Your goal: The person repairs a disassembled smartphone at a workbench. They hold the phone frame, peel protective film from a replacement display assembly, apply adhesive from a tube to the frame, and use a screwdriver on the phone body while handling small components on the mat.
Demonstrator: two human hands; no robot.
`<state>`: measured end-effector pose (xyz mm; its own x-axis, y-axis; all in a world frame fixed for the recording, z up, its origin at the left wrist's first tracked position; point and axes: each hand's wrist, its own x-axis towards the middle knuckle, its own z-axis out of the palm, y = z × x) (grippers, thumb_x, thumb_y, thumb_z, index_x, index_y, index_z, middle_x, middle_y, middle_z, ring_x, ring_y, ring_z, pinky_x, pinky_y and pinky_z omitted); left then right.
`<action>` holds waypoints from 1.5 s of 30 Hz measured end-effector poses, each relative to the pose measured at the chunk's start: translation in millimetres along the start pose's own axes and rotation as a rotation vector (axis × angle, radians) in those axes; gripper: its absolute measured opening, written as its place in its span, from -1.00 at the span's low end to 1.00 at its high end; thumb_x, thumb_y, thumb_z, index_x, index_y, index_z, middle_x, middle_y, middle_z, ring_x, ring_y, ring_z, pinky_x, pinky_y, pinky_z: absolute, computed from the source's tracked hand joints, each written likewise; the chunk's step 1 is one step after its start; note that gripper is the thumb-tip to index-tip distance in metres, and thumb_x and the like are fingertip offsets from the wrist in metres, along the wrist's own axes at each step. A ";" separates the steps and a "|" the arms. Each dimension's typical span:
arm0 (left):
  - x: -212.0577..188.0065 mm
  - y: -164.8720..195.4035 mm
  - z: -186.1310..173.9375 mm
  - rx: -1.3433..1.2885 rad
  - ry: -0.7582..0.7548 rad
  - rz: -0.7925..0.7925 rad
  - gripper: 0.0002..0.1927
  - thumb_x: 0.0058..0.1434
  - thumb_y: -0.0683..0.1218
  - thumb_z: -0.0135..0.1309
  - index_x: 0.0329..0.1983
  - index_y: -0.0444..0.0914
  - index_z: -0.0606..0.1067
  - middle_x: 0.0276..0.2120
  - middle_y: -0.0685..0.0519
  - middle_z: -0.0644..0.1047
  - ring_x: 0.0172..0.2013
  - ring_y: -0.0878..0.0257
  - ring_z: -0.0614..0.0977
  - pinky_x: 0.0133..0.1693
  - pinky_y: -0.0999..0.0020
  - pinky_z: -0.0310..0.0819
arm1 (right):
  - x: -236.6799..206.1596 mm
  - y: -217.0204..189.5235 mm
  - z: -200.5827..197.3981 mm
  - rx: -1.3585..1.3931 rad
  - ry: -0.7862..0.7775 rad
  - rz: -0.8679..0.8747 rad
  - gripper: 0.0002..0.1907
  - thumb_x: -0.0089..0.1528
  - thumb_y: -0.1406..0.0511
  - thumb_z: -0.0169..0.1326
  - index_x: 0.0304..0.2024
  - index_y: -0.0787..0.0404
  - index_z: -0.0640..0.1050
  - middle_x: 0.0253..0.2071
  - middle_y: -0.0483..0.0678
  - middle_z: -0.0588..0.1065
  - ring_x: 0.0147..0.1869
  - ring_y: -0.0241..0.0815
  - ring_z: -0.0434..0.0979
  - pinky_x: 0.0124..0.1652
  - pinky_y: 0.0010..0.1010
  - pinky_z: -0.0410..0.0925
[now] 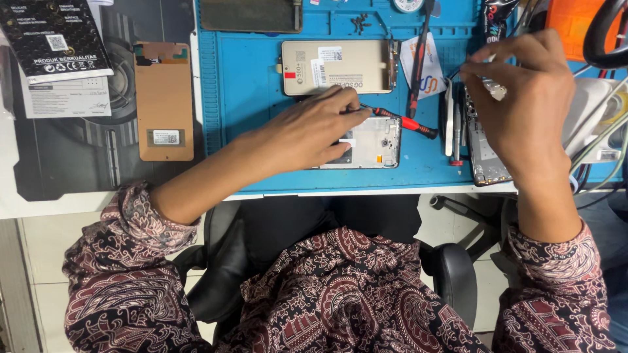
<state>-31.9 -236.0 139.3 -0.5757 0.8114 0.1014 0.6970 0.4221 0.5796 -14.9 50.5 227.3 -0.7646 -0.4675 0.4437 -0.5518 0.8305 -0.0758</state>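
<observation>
My left hand [307, 131] lies on an opened phone frame [376, 144] near the front of the blue work mat [242, 85]. The thumb crosses the frame's lower edge, and the fingertips touch the metal tip of a red and black screwdriver [405, 123] lying on the mat. My right hand [523, 98] hovers above the mat's right side. Its thumb and forefinger pinch a thin metal tool [456, 72] that looks like tweezers. Below the right hand lies a second opened phone body [485, 157].
A gold phone back cover with stickers [337, 65] lies behind the frame. Left of the mat are a brown display panel [163, 101] and a black package [52, 39]. Around the right hand sit a black probe [418, 59], white tweezers [449, 117], loose screws [360, 23] and cables [598, 150].
</observation>
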 end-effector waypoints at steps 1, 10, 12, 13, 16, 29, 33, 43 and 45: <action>-3.0 1.6 0.2 0.061 0.034 0.029 -0.34 0.08 -0.11 0.26 0.26 -0.41 0.40 0.05 -0.12 0.42 0.10 0.02 0.47 0.14 0.04 0.43 | 1.2 1.0 1.2 0.010 0.001 0.009 -0.83 0.13 0.53 0.37 -0.24 0.32 0.66 -0.18 0.00 0.56 -0.04 0.00 0.48 -0.13 -0.26 0.37; -26.3 26.8 -12.2 0.130 0.053 -0.020 -0.01 0.01 0.09 0.33 0.39 -0.48 0.19 0.10 -0.17 0.38 0.09 -0.03 0.37 0.04 -0.01 0.28 | 4.9 -0.5 8.0 0.199 0.001 0.064 -0.95 0.36 0.54 0.25 -0.18 0.42 0.60 -0.20 0.08 0.58 -0.23 -0.08 0.60 -0.28 -0.46 0.42; -31.6 29.3 -13.8 0.155 0.050 -0.036 0.00 0.02 0.11 0.33 0.40 -0.47 0.17 0.10 -0.16 0.39 0.09 -0.01 0.38 0.04 0.00 0.28 | 4.5 -3.1 8.6 0.208 -0.019 0.098 -0.95 0.36 0.56 0.23 -0.22 0.47 0.60 -0.29 0.13 0.57 -0.33 -0.05 0.59 -0.36 -0.41 0.39; -34.4 30.1 -14.1 0.166 0.047 -0.043 0.01 0.02 0.11 0.32 0.41 -0.46 0.17 0.10 -0.15 0.39 0.08 0.00 0.38 0.04 0.01 0.29 | 4.5 -4.4 8.9 0.201 -0.029 0.162 -0.90 0.40 0.51 0.22 -0.24 0.46 0.59 -0.34 0.11 0.56 -0.37 -0.06 0.58 -0.39 -0.39 0.37; -41.6 32.5 -13.8 0.134 0.064 -0.051 0.00 0.08 0.13 0.31 0.41 -0.50 0.17 0.10 -0.18 0.39 0.08 -0.01 0.38 0.07 0.02 0.29 | 4.9 -7.3 7.7 0.110 -0.073 0.293 -0.73 0.45 0.40 0.25 -0.33 0.44 0.56 -0.46 0.10 0.53 -0.49 -0.06 0.54 -0.45 -0.33 0.32; -47.4 -10.2 -78.7 0.419 0.232 -0.201 0.06 -0.14 0.01 0.45 0.42 -0.39 0.26 0.22 -0.15 0.41 0.20 -0.04 0.35 0.12 0.01 0.28 | 40.9 -32.5 -27.0 0.064 -0.113 0.066 -0.42 0.06 0.45 0.37 0.14 0.28 0.53 -0.01 0.18 0.48 0.02 0.08 0.51 -0.14 -0.19 0.45; -46.7 -9.4 -82.9 0.446 0.216 -0.239 0.06 -0.11 0.01 0.47 0.43 -0.41 0.24 0.10 -0.15 0.43 0.16 -0.06 0.36 0.10 0.01 0.27 | 55.5 -35.3 -24.0 0.108 -0.217 0.048 -0.27 0.14 0.40 0.42 0.35 0.22 0.48 0.35 0.08 0.40 0.33 0.08 0.40 0.14 -0.11 0.41; -53.1 -13.4 -87.5 0.385 0.234 -0.317 0.14 -0.11 0.02 0.47 0.45 -0.48 0.15 -0.08 -0.19 0.54 0.11 -0.06 0.41 0.08 0.01 0.24 | 109.8 -81.2 57.3 0.162 -0.479 -0.197 0.11 -0.07 0.10 0.44 0.43 0.27 0.22 0.07 0.23 0.48 0.20 0.24 0.41 0.17 0.08 0.25; -57.0 -17.4 -89.4 0.407 0.263 -0.295 0.15 -0.11 0.01 0.47 0.47 -0.46 0.13 -0.06 -0.20 0.54 0.12 -0.05 0.43 0.11 0.01 0.24 | 115.9 -84.0 61.2 0.128 -0.514 -0.160 0.13 -0.07 0.11 0.45 0.44 0.24 0.19 0.07 0.23 0.49 0.18 0.25 0.42 0.16 0.13 0.22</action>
<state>-49.4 -325.8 195.7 -0.8216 0.5298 0.2107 0.5695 0.7795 0.2607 -77.6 -91.9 230.4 -0.7142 -0.6992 -0.0322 -0.6860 0.7085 -0.1655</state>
